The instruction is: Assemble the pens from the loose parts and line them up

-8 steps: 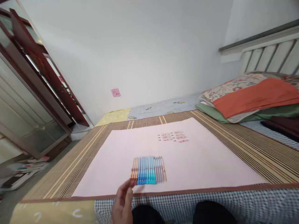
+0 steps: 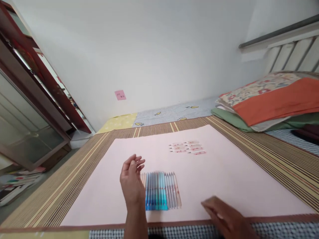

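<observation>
A row of pens (image 2: 159, 194) lies side by side on a pale pink sheet (image 2: 99, 186), going from orange-brown through blue and turquoise to grey. My left hand (image 2: 132, 176) is raised over the row's left end and hides part of the orange-brown pens. Its fingers are loosely bent and apart, with nothing seen in them. To the right of the row, low over the sheet's near edge, is my right hand (image 2: 224, 215). Motion blurs its fingers, so I cannot tell what they hold, if anything. Farther back, several small pink-and-white pens (image 2: 196, 149) with dark tips lie in two columns.
Beneath the sheet is a striped mat (image 2: 82, 169) on a bed. Folded bedding (image 2: 279, 99) is stacked at the right, near a radiator (image 2: 294, 54). A pink note (image 2: 120, 95) is on the wall (image 2: 161, 49). Books (image 2: 17, 186) sit low at the left.
My left hand has risen and moved forward from the near end of the orange-brown pens. My right hand has come into view at the lower right. The view has shifted slightly.
</observation>
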